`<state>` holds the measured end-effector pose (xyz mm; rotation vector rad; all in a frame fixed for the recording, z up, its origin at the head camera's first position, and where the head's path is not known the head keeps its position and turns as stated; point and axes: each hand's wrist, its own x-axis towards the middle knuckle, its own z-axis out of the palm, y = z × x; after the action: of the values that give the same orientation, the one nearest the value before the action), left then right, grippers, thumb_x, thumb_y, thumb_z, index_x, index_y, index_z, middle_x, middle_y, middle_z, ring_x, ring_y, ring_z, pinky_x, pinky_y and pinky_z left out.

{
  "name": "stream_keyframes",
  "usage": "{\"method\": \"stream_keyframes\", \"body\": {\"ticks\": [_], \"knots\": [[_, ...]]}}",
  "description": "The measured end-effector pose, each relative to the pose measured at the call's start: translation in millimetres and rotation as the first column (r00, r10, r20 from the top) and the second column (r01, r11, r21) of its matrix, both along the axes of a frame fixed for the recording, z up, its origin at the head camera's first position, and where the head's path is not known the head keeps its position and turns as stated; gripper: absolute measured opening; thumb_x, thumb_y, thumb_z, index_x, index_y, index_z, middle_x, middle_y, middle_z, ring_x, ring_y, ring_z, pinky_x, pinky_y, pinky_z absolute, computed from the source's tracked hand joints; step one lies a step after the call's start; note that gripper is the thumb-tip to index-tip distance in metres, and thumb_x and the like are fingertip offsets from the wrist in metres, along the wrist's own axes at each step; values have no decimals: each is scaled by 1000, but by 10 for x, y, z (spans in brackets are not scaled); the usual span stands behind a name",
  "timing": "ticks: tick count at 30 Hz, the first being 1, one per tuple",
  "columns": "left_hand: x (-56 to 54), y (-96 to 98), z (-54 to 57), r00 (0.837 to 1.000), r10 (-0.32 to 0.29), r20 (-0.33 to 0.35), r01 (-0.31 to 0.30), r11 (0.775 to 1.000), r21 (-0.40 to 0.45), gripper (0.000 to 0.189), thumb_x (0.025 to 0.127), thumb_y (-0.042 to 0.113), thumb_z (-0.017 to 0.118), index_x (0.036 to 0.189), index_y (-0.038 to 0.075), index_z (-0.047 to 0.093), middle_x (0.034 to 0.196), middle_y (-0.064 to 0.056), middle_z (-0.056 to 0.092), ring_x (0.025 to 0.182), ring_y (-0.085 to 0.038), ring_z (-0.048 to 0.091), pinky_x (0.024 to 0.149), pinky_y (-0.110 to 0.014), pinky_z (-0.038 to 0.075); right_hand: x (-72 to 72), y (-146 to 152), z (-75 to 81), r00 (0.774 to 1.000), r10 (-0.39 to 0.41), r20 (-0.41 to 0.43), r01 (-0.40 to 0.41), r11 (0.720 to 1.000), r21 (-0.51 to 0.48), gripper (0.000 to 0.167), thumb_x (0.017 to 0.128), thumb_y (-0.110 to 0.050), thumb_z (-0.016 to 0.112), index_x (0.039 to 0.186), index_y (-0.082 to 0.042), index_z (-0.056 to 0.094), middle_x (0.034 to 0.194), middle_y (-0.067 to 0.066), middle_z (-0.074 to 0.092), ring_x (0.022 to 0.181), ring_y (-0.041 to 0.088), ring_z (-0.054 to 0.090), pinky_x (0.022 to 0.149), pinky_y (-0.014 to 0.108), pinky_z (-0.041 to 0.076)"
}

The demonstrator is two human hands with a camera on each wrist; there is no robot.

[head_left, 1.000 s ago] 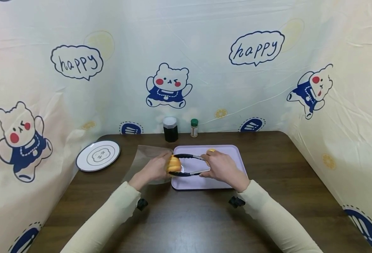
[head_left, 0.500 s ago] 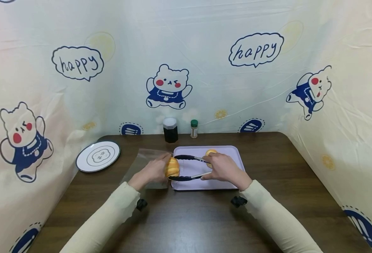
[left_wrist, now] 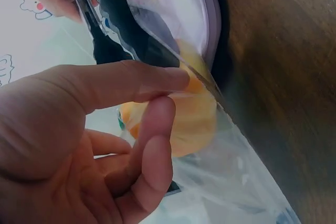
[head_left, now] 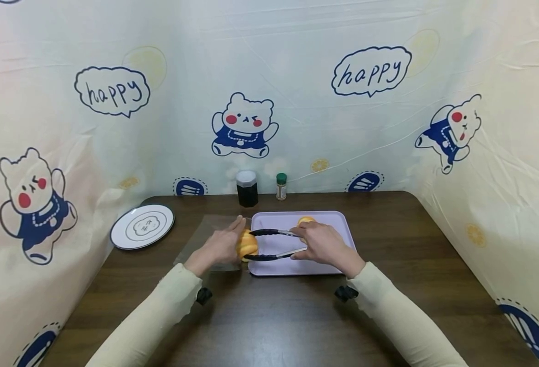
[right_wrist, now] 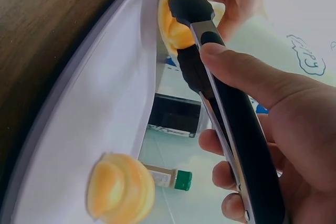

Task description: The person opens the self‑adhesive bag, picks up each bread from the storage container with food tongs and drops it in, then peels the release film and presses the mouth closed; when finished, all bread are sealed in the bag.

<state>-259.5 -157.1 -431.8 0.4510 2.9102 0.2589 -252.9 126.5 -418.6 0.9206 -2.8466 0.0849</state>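
Note:
My left hand pinches the edge of a clear plastic bag between thumb and fingers, as the left wrist view shows. A golden bread roll sits at the bag's mouth, and film covers part of it in the left wrist view. With my right hand I grip metal tongs with black scalloped tips. Those tips lie on either side of the roll. Below them is the left edge of a lilac tray. A second roll lies on the tray, partly behind my right hand in the head view.
A white plate with a dark rim lies at the table's left. Behind the tray stand a dark jar with a white lid and a small green-capped bottle. Printed cloth hangs around the brown table.
The roll and the tong tips have shifted slightly left, toward the bag. The tongs look wider apart than a second ago. My left fingers have moved a little on the bag.

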Motion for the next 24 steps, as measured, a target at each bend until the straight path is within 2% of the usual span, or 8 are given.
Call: {"method": "stream_keyframes", "body": {"ticks": [1,3,6,10,14,17,20,24], "knots": [[1,-1,1,1000,-3,1,3,1000,6,107,76,17,83,159,6,18,168,-12,12,127,-34,56,68,-34,52,5,-2,6,1000,5,-7,-5,1000,-4,64,75,-58,80,125,-20,68,113,0,71,94,18,67,72,40,59],[4,3,6,1000,-12,6,12,1000,22,108,75,18,85,159,4,19,168,-13,13,139,-36,47,86,-41,54,10,-9,8,1000,0,-15,0,1000,-11,63,75,-58,80,124,-20,69,111,0,71,91,16,66,71,39,59],[9,15,10,1000,-13,25,12,998,54,110,74,21,87,159,4,19,168,-13,14,145,-37,39,108,-54,44,3,-21,-11,999,-35,-13,34,999,-23,63,75,-58,80,124,-19,69,108,-1,71,87,15,66,70,38,58],[9,21,16,999,-7,33,4,994,110,112,73,22,87,159,6,19,168,-12,15,146,-37,37,115,-59,34,-5,-37,-28,998,-59,-19,58,998,-27,64,74,-58,81,124,-19,69,106,-1,71,85,14,65,70,37,58],[8,15,18,1000,-16,-4,17,992,127,114,73,23,86,160,6,14,169,-11,10,143,-35,42,108,-55,44,-2,-33,-32,998,-37,-56,37,999,-3,65,73,-58,82,124,-20,69,104,-2,69,83,14,64,66,36,58],[13,13,12,999,-36,-38,39,995,94,116,74,26,86,160,5,11,169,-13,8,129,-32,56,88,-47,54,3,-24,-33,997,-21,-76,22,1000,11,65,73,-58,82,124,-20,69,104,-2,68,84,14,63,65,36,58],[16,22,9,998,-43,-40,46,996,72,117,75,27,86,160,5,10,169,-13,7,117,-29,62,72,-39,53,6,-26,-26,997,-10,-73,11,1000,5,65,73,-57,82,125,-19,69,104,-1,68,85,15,64,66,37,58],[12,45,16,999,-44,-27,45,996,74,116,74,22,85,160,6,10,169,-13,7,128,-29,56,69,-35,52,9,-42,-19,998,-35,-54,34,999,-5,65,74,-57,82,124,-18,69,103,-1,69,84,15,64,68,37,59]]}}
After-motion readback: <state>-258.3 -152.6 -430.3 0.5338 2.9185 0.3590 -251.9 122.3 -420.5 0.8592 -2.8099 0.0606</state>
